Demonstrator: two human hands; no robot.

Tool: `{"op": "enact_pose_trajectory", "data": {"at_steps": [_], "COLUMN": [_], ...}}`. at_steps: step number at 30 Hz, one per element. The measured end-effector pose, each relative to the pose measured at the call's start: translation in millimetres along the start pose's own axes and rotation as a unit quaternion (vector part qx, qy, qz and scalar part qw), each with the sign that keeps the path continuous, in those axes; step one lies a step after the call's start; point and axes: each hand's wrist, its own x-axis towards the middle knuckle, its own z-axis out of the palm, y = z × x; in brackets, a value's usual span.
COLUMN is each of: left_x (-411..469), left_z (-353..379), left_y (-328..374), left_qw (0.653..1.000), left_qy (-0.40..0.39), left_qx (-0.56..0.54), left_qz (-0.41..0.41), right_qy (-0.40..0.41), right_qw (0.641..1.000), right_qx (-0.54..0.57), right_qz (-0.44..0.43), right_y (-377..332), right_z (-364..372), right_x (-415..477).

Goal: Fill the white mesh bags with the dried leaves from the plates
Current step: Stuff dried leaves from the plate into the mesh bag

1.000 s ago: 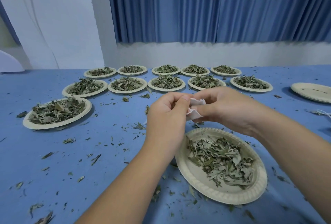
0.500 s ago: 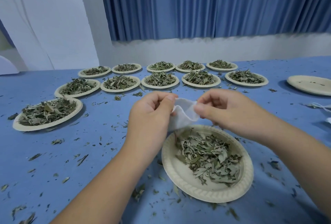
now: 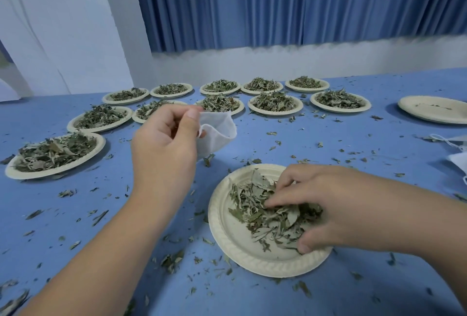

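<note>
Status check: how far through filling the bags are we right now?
Done: the empty plates at far right suggest some batches are bagged. In hand: the left hand pinches a white mesh bag, no leaves visible inside; the right hand grabs dried leaves from the near plate. Left: this plate plus eleven heaped plates behind.

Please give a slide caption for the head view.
Left hand holds a mesh bag; right hand gathers dried leaves from the near plate.

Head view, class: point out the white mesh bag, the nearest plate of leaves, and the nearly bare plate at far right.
white mesh bag (image 3: pixel 214 142): head view, cloth below its open mouth.
nearest plate (image 3: pixel 233 242): head view, bare left floor.
nearly bare plate (image 3: pixel 429 108): head view, its middle.
</note>
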Motion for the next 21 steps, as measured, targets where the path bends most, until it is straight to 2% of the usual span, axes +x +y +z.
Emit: {"op": "enact_pose_trajectory", "data": {"at_steps": [7,13,21], "left_x": [-4,-7,-10], "left_z": [7,10,14], "left_y": [-9,-9,-13], "left_qw": [0.994,0.992,0.991], "left_qy": [-0.040,-0.058,-0.082], "left_qx": [0.099,0.108,0.107], "left_qz": [0.028,0.016,0.002], "right_qy": [0.016,0.039,0.035], "right_qw": [0.997,0.996,0.987], "right_qx": [-0.072,-0.067,-0.154], "right_qz": [0.033,0.046,0.007], "right_y": [-16,-15,-16], "right_z": [8,11,15], "right_x": [6,8,12]}}
